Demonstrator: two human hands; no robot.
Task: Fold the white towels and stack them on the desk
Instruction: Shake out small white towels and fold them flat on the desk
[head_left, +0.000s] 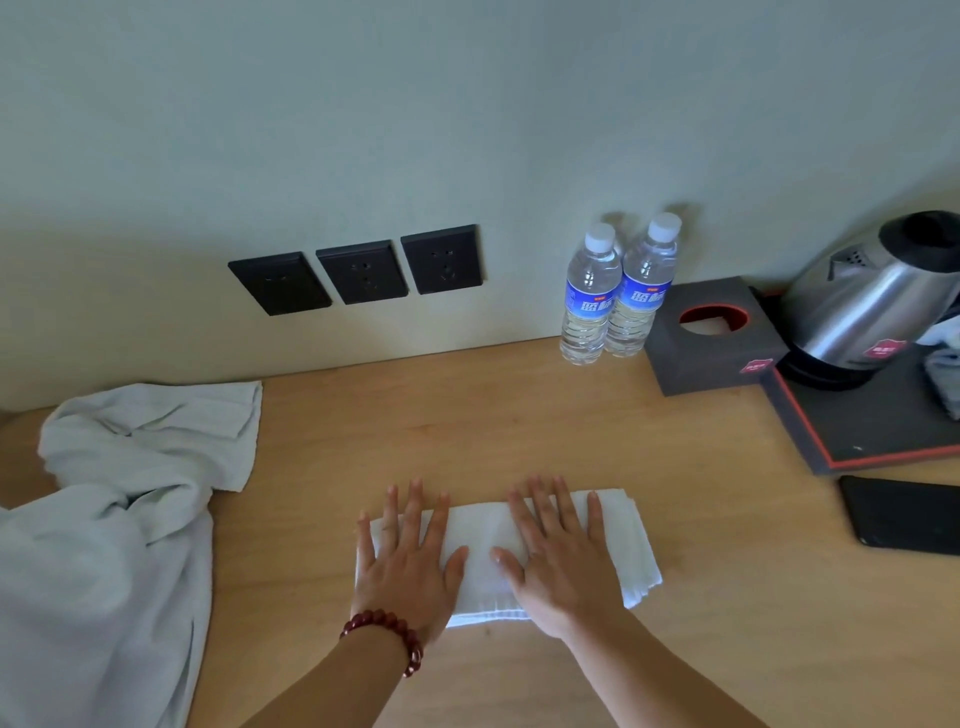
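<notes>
A small folded white towel (545, 551) is laid flat on the wooden desk (519, 415), near the front edge. It is pressed down by the left hand (408, 558) and the right hand (563, 556), both spread wide with straight fingers. A red bead bracelet (387, 636) is worn on the left wrist. A big unfolded white towel (124, 493) is heaped at the left. Two water bottles (615, 296), a tissue box (711, 338) and a kettle (878, 306) are seen at the back right.
</notes>
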